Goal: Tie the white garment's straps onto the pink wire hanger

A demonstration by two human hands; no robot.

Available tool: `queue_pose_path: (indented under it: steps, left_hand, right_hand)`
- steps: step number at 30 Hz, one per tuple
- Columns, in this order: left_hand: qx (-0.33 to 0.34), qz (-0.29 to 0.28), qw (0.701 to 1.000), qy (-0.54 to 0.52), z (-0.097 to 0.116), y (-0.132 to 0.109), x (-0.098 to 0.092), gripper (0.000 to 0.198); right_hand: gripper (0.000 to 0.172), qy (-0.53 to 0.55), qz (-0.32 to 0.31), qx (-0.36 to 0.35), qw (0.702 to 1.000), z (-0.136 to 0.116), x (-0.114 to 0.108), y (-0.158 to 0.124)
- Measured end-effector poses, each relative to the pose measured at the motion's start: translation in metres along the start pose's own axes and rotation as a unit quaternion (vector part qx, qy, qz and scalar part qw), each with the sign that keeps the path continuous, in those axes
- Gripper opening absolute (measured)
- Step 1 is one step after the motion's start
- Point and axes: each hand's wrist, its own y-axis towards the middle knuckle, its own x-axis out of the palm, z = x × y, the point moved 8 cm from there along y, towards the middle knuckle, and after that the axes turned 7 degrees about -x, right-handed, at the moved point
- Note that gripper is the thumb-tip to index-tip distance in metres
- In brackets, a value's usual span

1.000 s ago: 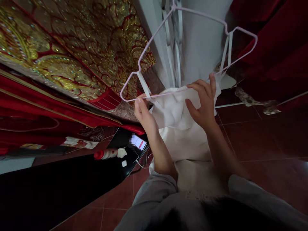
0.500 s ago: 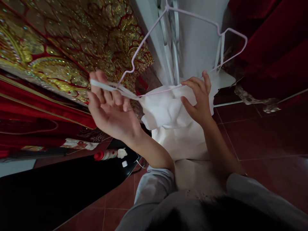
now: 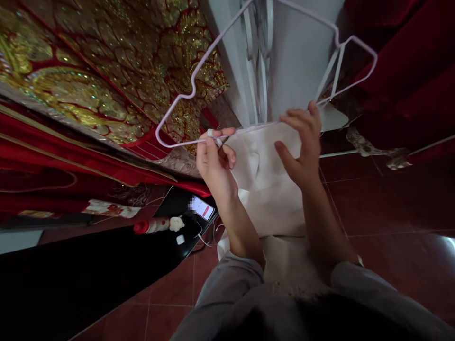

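- Pink hanger, tilted, lower bar running along the top of the white garment.
- Left hand: thumb and fingers curled in, pinching a white strap at the bar; finger overlap partly hidden.
- Right hand: fingers spread, thumb well apart, fingertips at the bar; firm contact impossible to tell.
- Second strap, looped in the hanger's right notch.
- Gold sequined fabric on the left; below it, lit phone and red-capped bottle on a black table.
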Motion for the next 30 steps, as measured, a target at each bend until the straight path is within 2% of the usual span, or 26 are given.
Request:
queue_pose_path:
  steps: [2, 3, 4, 6, 9, 12, 16, 20, 23, 25, 27, 29, 30]
  left_hand:
    - [-0.004, -0.012, 1.000, -0.005, -0.002, 0.002, 0.002, 0.035]
    - [-0.005, -0.017, 1.000, -0.010, -0.003, 0.002, 0.002, 0.034]
    - [-0.006, -0.020, 1.000, -0.015, -0.003, 0.003, 0.002, 0.033]
    - [-0.007, -0.020, 1.000, -0.023, -0.005, 0.003, 0.002, 0.033]
    - [-0.010, -0.016, 0.999, -0.032, -0.009, 0.003, 0.003, 0.033]
    - [-0.007, -0.026, 0.999, -0.039, -0.009, 0.003, 0.004, 0.031]
    - [0.000, -0.037, 0.998, -0.043, -0.002, 0.000, 0.003, 0.026]
    - [-0.001, -0.035, 0.999, -0.029, 0.005, -0.003, 0.001, 0.028]
    - [-0.008, -0.053, 0.998, -0.042, 0.005, -0.005, 0.004, 0.029]
    - [-0.014, -0.056, 0.997, -0.047, 0.002, -0.005, 0.005, 0.030]
    - [-0.016, -0.053, 0.997, -0.049, 0.000, -0.004, 0.005, 0.031]
    - [-0.016, -0.052, 0.997, -0.055, -0.002, -0.003, 0.004, 0.031]
    - [-0.013, -0.054, 0.997, -0.059, -0.001, -0.003, 0.004, 0.031]
  right_hand:
    - [0.046, 0.026, 0.133, 0.047, 0.990, 0.020, -0.022, -0.006]
    - [0.049, 0.052, 0.184, 0.083, 0.978, 0.034, -0.030, -0.009]
    - [0.049, 0.085, 0.206, 0.126, 0.967, 0.048, -0.033, -0.012]
    - [0.036, 0.152, 0.169, 0.204, 0.952, 0.071, -0.026, -0.011]
    - [0.017, 0.188, 0.112, 0.233, 0.948, 0.071, -0.021, -0.002]
    - [0.019, 0.183, 0.124, 0.199, 0.955, 0.047, -0.026, 0.011]
    - [0.012, 0.155, 0.074, 0.110, 0.979, 0.012, -0.026, 0.042]
    - [0.040, 0.092, 0.061, -0.054, 0.992, -0.003, -0.047, 0.089]
    - [0.042, 0.062, 0.064, -0.167, 0.982, 0.010, -0.064, 0.109]
    - [0.041, 0.060, 0.094, -0.166, 0.980, 0.032, -0.072, 0.107]
    - [0.049, 0.071, 0.158, -0.145, 0.974, 0.051, -0.079, 0.095]
    - [0.054, 0.087, 0.196, -0.137, 0.967, 0.059, -0.080, 0.082]
    - [0.054, 0.083, 0.192, -0.140, 0.968, 0.058, -0.078, 0.078]
